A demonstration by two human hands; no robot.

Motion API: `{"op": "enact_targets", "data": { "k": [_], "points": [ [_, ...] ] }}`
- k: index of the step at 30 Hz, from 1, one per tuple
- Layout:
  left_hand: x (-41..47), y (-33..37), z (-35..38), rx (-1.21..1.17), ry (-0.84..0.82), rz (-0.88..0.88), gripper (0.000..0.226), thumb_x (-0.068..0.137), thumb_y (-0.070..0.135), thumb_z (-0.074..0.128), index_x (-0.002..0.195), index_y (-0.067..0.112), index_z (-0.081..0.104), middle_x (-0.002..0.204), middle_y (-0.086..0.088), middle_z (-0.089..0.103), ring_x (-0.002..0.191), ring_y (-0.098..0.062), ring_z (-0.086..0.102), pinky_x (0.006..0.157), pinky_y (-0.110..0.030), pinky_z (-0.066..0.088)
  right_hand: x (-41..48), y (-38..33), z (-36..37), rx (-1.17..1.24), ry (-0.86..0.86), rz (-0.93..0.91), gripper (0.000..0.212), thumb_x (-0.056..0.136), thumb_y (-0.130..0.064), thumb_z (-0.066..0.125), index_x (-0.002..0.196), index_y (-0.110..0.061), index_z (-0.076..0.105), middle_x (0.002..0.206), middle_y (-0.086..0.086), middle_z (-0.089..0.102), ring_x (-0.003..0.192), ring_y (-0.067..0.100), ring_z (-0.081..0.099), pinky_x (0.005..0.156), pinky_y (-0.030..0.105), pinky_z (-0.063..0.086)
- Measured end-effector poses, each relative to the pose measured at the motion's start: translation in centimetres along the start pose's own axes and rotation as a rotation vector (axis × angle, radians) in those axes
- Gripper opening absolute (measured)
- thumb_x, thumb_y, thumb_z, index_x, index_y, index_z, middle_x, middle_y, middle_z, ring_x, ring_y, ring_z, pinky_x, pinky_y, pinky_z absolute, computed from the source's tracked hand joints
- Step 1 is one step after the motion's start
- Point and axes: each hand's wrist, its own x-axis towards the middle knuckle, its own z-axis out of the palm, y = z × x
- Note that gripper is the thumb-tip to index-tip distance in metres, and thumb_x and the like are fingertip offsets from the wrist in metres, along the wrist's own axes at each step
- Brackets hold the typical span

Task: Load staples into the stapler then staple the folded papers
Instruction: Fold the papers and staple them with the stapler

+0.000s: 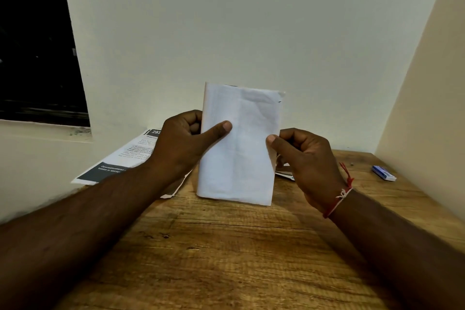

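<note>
- Folded papers (239, 143): white, creased, upright at centre, pinched at side edges by left hand (181, 141) and right hand (307, 158).
- Small box (383, 173): blue and white, flat on bench, far right.

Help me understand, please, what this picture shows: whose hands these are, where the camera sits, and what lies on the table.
There is no machine here: a person works with bare hands, and the single picture comes from a camera worn on the head, looking forward and down. The left hand grips the left edge of a folded paper, held upright, and the right hand pinches its right edge. Below is a wooden table. Printed sheets lie at its far left, and a small blue-and-white box lies at the far right.
</note>
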Motion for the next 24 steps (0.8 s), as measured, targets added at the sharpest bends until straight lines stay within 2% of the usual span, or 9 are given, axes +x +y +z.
{"op": "enact_targets", "data": {
  "k": [6,11,14,16,18,22,24],
  "points": [
    [0.2,-0.1,-0.3,0.022,0.003,0.003,0.032,0.091,0.031,0.093,0.109,0.006,0.083,0.104,-0.006,0.089,0.101,-0.027,0.087,0.097,-0.054,0.07,0.1,0.4,-0.2,0.0,-0.007,-0.002,0.02,0.103,-0.026,0.077,0.094,-0.009,0.081,0.092,0.03,0.076,0.073,0.033,0.068,0.077,0.061,0.063],
    [0.9,-0.4,-0.6,0.047,0.014,0.014,0.041,0.09,0.039,0.095,0.096,0.001,0.082,0.096,-0.017,0.087,0.099,-0.04,0.086,0.096,-0.063,0.068,0.2,0.5,-0.3,0.033,0.0,0.02,0.019,0.103,-0.026,0.077,0.093,-0.011,0.081,0.089,0.025,0.078,0.072,0.03,0.07,0.076,0.052,0.064],
    [1.3,-0.6,-0.8,0.069,0.013,-0.016,0.042,0.088,0.039,0.096,0.086,0.001,0.078,0.087,-0.015,0.085,0.083,-0.027,0.084,0.083,-0.05,0.072,0.2,0.4,-0.4,0.031,0.002,0.033,0.019,0.104,-0.025,0.076,0.093,-0.01,0.081,0.088,0.023,0.078,0.071,0.029,0.07,0.075,0.048,0.064],
    [1.5,-0.5,-0.8,0.062,-0.016,-0.077,0.039,0.087,0.034,0.096,0.091,-0.001,0.079,0.09,-0.012,0.087,0.08,-0.022,0.084,0.073,-0.038,0.071,0.3,0.3,-0.5,0.021,0.006,0.064,0.02,0.104,-0.025,0.076,0.093,-0.008,0.081,0.091,0.025,0.078,0.074,0.04,0.072,0.078,0.052,0.066],
    [1.7,-0.6,-1.1,0.052,-0.081,-0.161,0.034,0.087,0.026,0.096,0.097,-0.002,0.079,0.097,-0.016,0.087,0.084,-0.024,0.086,0.07,-0.032,0.069,0.6,0.4,-0.7,0.019,0.007,0.126,0.019,0.103,-0.023,0.077,0.092,-0.008,0.081,0.093,0.025,0.08,0.08,0.047,0.075,0.081,0.054,0.067],
    [2.1,-0.8,-1.9,0.073,-0.232,-0.355,0.033,0.088,0.007,0.093,0.114,-0.006,0.078,0.108,-0.021,0.087,0.104,-0.035,0.086,0.08,-0.037,0.073,1.5,1.2,-1.4,-0.061,-0.041,0.299,0.021,0.102,-0.021,0.079,0.09,-0.004,0.081,0.096,0.025,0.082,0.08,0.036,0.077,0.074,0.041,0.063],
    [2.3,-1.1,-2.3,0.11,-0.283,-0.431,0.033,0.089,0.004,0.092,0.118,-0.006,0.079,0.111,-0.021,0.087,0.106,-0.036,0.086,0.085,-0.041,0.073,1.7,1.6,-1.7,-0.109,-0.103,0.387,0.023,0.101,-0.021,0.081,0.094,0.002,0.08,0.095,0.018,0.085,0.087,0.036,0.083,0.08,0.043,0.068]
  ]
}}
